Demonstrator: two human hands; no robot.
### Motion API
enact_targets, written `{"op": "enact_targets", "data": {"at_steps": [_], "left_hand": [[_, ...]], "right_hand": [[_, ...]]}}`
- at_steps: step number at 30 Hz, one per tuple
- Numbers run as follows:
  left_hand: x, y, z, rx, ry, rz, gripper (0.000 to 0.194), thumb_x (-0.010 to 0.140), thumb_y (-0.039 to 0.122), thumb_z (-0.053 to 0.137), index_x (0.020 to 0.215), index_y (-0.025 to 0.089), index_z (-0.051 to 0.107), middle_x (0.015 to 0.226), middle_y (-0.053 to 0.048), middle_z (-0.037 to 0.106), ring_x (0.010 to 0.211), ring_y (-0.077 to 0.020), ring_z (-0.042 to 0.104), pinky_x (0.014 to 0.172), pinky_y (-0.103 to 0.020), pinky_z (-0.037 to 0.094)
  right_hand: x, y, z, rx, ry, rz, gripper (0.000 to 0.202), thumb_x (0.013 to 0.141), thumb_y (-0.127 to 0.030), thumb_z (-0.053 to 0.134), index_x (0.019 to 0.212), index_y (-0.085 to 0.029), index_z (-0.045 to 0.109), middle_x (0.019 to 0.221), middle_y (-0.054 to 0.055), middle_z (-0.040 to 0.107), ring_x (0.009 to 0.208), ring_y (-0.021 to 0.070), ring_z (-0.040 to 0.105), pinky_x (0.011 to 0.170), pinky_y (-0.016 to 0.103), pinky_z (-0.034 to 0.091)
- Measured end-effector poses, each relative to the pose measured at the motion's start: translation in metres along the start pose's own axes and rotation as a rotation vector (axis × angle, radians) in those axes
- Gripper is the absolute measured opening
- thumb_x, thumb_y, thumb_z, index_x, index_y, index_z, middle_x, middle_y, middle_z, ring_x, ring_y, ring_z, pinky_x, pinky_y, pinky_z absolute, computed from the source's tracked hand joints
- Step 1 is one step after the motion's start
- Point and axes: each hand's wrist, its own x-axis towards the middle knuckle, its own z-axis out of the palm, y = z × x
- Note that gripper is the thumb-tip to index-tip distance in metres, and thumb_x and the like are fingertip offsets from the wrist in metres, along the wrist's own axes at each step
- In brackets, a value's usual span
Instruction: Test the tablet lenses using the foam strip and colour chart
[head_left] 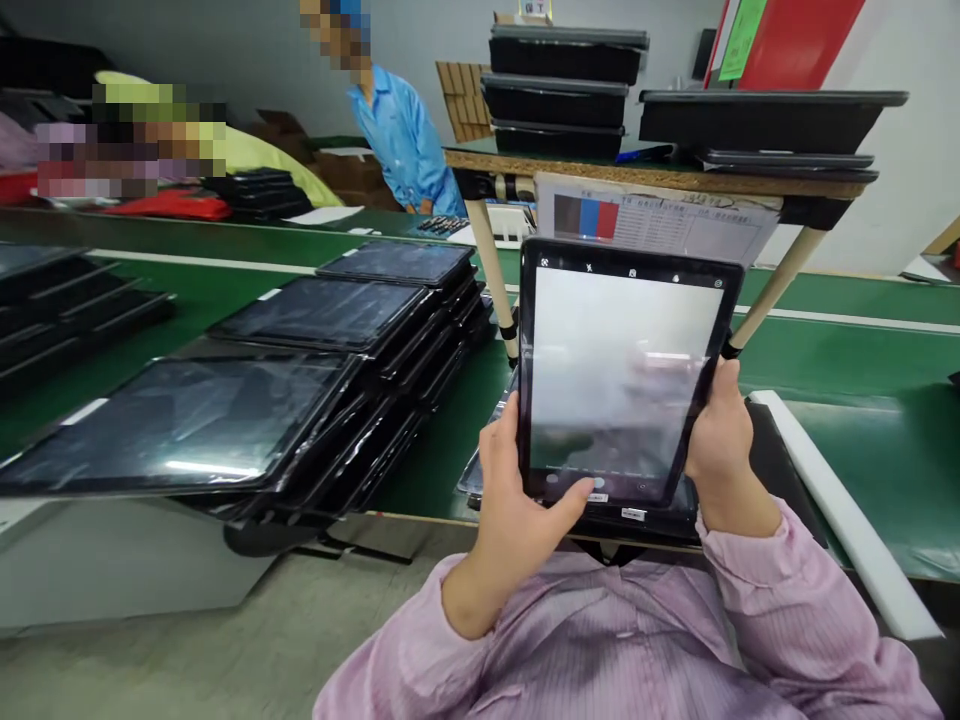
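A black-framed tablet point(619, 370) stands upright in front of me, held between both hands. Its lit screen shows a blurred, whitish camera picture with small icons along the top and bottom. My left hand point(517, 505) grips the lower left edge, its thumb over the bottom of the screen near a round button. My right hand point(721, 435) holds the right edge from the side and behind, its fingers partly hidden. Beneath the tablet lies another dark flat device point(634, 514) with a small white label, at the bench edge.
Stacks of wrapped tablets point(187, 420) fill the bench to the left. A raised shelf point(675, 178) carries black trays point(562, 105). A white foam strip point(847, 510) lies at right. A person in blue point(405, 140) and others are across the green bench point(862, 370).
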Motion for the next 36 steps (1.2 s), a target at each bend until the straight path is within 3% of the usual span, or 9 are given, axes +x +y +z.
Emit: {"op": "enact_targets", "data": {"at_steps": [2, 4, 13, 19, 26, 29, 32, 34, 36], "left_hand": [[-0.001, -0.002, -0.001, 0.198, -0.026, 0.082, 0.114, 0.078, 0.049, 0.088, 0.170, 0.028, 0.024, 0.147, -0.017, 0.048, 0.142, -0.0378, 0.048, 0.120, -0.063, 0.041], [0.000, -0.003, 0.000, 0.333, -0.022, 0.129, 0.124, 0.076, 0.050, 0.089, 0.172, 0.027, 0.014, 0.143, -0.018, 0.047, 0.138, -0.0387, 0.048, 0.117, -0.066, 0.044], [-0.002, -0.007, 0.013, 0.462, 0.031, 0.175, 0.134, 0.075, 0.059, 0.089, 0.172, 0.020, 0.006, 0.138, -0.020, 0.042, 0.127, -0.0386, 0.052, 0.103, -0.062, 0.055], [-0.002, -0.008, 0.014, 0.382, 0.006, 0.091, 0.142, 0.068, 0.073, 0.088, 0.171, 0.016, 0.010, 0.140, -0.021, 0.039, 0.128, -0.0399, 0.052, 0.103, -0.062, 0.056], [-0.004, -0.007, 0.017, 0.425, 0.048, 0.124, 0.141, 0.071, 0.077, 0.084, 0.172, 0.014, 0.010, 0.141, -0.022, 0.039, 0.130, -0.0408, 0.050, 0.108, -0.067, 0.050], [-0.003, -0.010, 0.011, 0.401, 0.058, 0.175, 0.122, 0.084, 0.074, 0.075, 0.172, 0.013, 0.017, 0.141, -0.024, 0.045, 0.129, -0.0400, 0.052, 0.110, -0.068, 0.048], [0.001, -0.012, 0.002, 0.150, 0.059, 0.176, 0.081, 0.100, 0.060, 0.061, 0.166, 0.019, 0.039, 0.142, -0.020, 0.056, 0.132, -0.0353, 0.058, 0.117, -0.059, 0.047], [0.004, -0.011, -0.003, -0.140, 0.081, 0.030, 0.064, 0.103, 0.058, 0.059, 0.158, 0.027, 0.053, 0.147, -0.015, 0.061, 0.136, -0.0326, 0.060, 0.118, -0.051, 0.049], [0.007, -0.009, -0.003, -0.402, 0.085, -0.227, 0.060, 0.098, 0.059, 0.067, 0.152, 0.035, 0.061, 0.151, -0.009, 0.064, 0.137, -0.0314, 0.063, 0.115, -0.046, 0.054]], "right_hand": [[0.004, 0.003, 0.001, 0.052, 0.046, 0.105, 0.063, 0.082, -0.088, 0.064, 0.091, -0.026, 0.074, 0.081, 0.004, 0.080, 0.101, 0.0335, 0.081, 0.085, 0.051, 0.071], [0.007, 0.005, 0.001, 0.077, 0.055, 0.138, 0.067, 0.077, -0.091, 0.066, 0.088, -0.025, 0.074, 0.072, 0.003, 0.076, 0.095, 0.0329, 0.082, 0.081, 0.049, 0.071], [0.016, 0.008, 0.000, -0.024, -0.024, -0.017, 0.070, 0.091, -0.086, 0.053, 0.119, -0.026, 0.077, 0.114, 0.006, 0.081, 0.133, 0.0310, 0.069, 0.107, 0.048, 0.063], [0.020, 0.010, -0.005, -0.229, -0.091, -0.039, 0.082, 0.096, -0.088, 0.030, 0.135, -0.028, 0.071, 0.121, 0.008, 0.079, 0.137, 0.0323, 0.066, 0.104, 0.052, 0.064], [0.020, 0.007, -0.001, -0.170, -0.082, -0.037, 0.077, 0.097, -0.085, 0.035, 0.132, -0.029, 0.073, 0.123, 0.007, 0.079, 0.140, 0.0324, 0.064, 0.107, 0.053, 0.063], [0.020, 0.007, -0.001, -0.122, -0.087, -0.004, 0.075, 0.098, -0.084, 0.036, 0.131, -0.028, 0.074, 0.121, 0.007, 0.080, 0.140, 0.0332, 0.064, 0.107, 0.055, 0.063], [0.015, 0.006, -0.003, -0.122, -0.048, 0.045, 0.079, 0.098, -0.085, 0.033, 0.133, -0.026, 0.073, 0.123, 0.009, 0.079, 0.141, 0.0344, 0.063, 0.110, 0.057, 0.061], [0.007, 0.003, -0.005, -0.174, -0.013, 0.034, 0.082, 0.098, -0.085, 0.033, 0.140, -0.025, 0.069, 0.132, 0.008, 0.077, 0.146, 0.0338, 0.059, 0.116, 0.057, 0.057], [-0.003, -0.002, -0.010, -0.266, -0.022, -0.049, 0.083, 0.099, -0.084, 0.033, 0.154, -0.028, 0.058, 0.150, 0.005, 0.067, 0.156, 0.0309, 0.048, 0.127, 0.055, 0.048]]}}
